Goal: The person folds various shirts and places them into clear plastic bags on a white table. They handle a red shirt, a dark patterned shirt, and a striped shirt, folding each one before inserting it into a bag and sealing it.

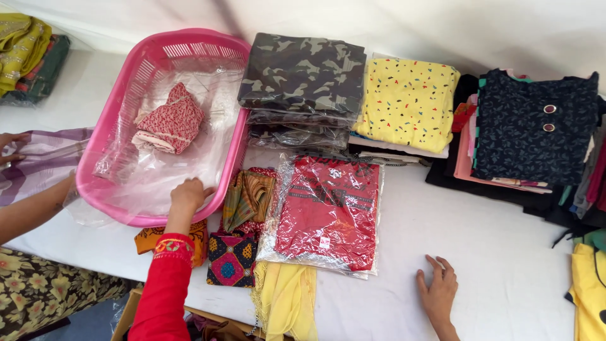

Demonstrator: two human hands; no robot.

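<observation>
Resting on the near rim of the pink basket, the left hand in a red sleeve curls its fingers over the edge and the clear plastic sheet lining it. Inside the basket lies a folded red patterned cloth. Just right of the basket are small folded fabrics and a red garment in a clear bag. Further right, the right hand lies flat and open on the white table, holding nothing. Another person's hand shows at the far left.
</observation>
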